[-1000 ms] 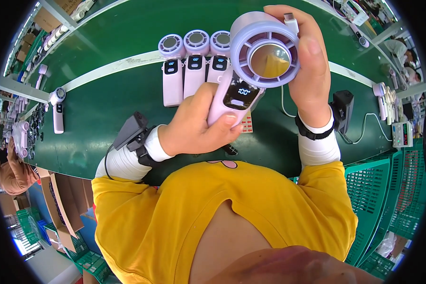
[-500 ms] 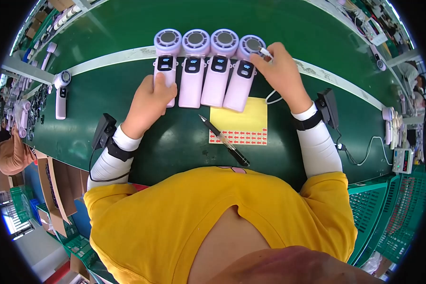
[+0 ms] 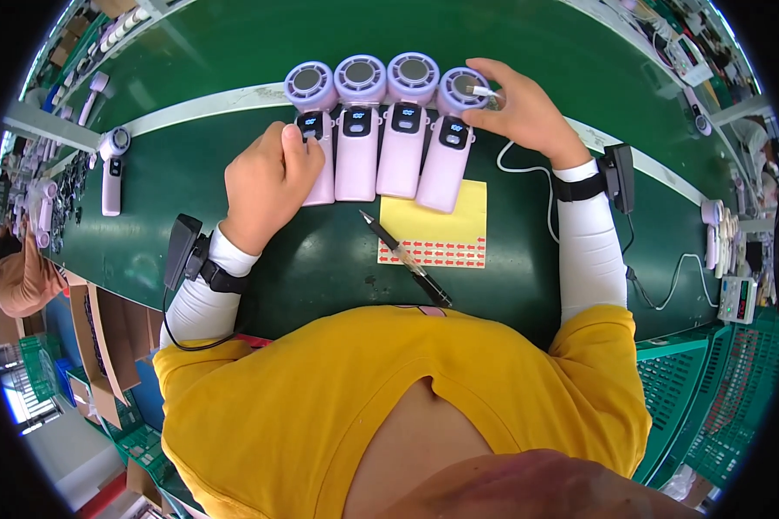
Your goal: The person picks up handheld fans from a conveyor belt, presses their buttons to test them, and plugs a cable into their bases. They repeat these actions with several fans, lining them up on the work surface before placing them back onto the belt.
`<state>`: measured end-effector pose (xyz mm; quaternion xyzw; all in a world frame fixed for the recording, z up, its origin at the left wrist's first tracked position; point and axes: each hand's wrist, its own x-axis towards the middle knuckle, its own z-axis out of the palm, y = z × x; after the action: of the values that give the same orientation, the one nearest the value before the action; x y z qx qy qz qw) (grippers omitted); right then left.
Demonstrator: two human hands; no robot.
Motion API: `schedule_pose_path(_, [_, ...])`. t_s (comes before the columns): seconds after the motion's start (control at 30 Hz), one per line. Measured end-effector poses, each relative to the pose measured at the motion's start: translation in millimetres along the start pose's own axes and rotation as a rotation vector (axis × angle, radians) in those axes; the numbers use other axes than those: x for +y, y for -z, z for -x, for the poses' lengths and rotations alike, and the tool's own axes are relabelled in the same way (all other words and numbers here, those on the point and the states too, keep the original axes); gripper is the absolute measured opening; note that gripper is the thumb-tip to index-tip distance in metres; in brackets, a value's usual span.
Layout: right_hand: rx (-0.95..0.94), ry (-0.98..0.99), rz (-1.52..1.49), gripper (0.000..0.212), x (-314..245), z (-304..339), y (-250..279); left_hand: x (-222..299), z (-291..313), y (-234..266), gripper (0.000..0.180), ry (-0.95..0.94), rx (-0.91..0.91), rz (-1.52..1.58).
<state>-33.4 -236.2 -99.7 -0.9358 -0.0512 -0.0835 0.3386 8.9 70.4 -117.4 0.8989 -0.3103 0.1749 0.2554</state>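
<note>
Several lilac handheld fans stand side by side, their round heads away from me and their dark displays lit. My left hand [image 3: 270,180] is closed on the leftmost fan [image 3: 321,183], its thumb at the display; its fingers partly hide the handle. At the rightmost fan [image 3: 442,176], my right hand [image 3: 532,117] curves around the head, thumb near the neck and index finger over the upper edge. A white cable [image 3: 525,169] runs from that hand, and its plug [image 3: 483,91] lies over the fan head. The remaining fingers, which seem to hold the cable, are partly hidden.
A yellow sheet with red arrow stickers [image 3: 441,216] lies before the fans, a pen [image 3: 404,257] across its corner. Another fan [image 3: 112,186] stands at the left. A small device with a display [image 3: 737,299] and green baskets [image 3: 666,406] are at right. Another person's arm [image 3: 22,281] shows far left.
My left hand has shifted up the leftmost fan, its thumb now at the display. My right hand has spread around the rightmost head, and the plug is turned leftward. The fans moved slightly.
</note>
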Motion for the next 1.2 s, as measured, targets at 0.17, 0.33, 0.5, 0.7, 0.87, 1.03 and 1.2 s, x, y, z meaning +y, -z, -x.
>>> schedule_pose_path(0.17, [0.096,0.112,0.153,0.069,-26.0,15.7,4.7,36.0,-12.0,1.8,0.014,-0.231,-0.012,0.347])
schedule_pose_path(0.33, [0.285,0.36,0.364,0.069,-76.4,41.6,28.9,76.0,-12.0,-18.1,0.024,-0.317,-0.156,0.7])
schedule_pose_path(0.5, [0.435,0.423,0.22,0.064,-106.3,62.8,52.1,107.3,-3.1,-6.5,0.034,-0.045,-0.624,1.262])
schedule_pose_path(0.7, [0.294,0.401,-0.565,0.051,-92.8,55.0,47.3,105.5,8.8,-4.4,0.037,-0.153,-0.575,1.262])
schedule_pose_path(0.87, [0.286,0.379,-0.516,0.054,-100.2,57.0,41.1,102.7,5.4,7.2,0.037,-0.135,-0.582,1.195])
schedule_pose_path(1.03, [0.453,0.345,-0.544,0.059,-104.7,59.9,28.5,91.4,5.2,0.7,0.038,-0.266,-0.421,1.013])
schedule_pose_path(1.2, [0.39,0.185,-0.754,0.057,-108.3,63.3,11.6,74.8,-4.7,-3.8,0.042,-0.625,-0.261,0.756])
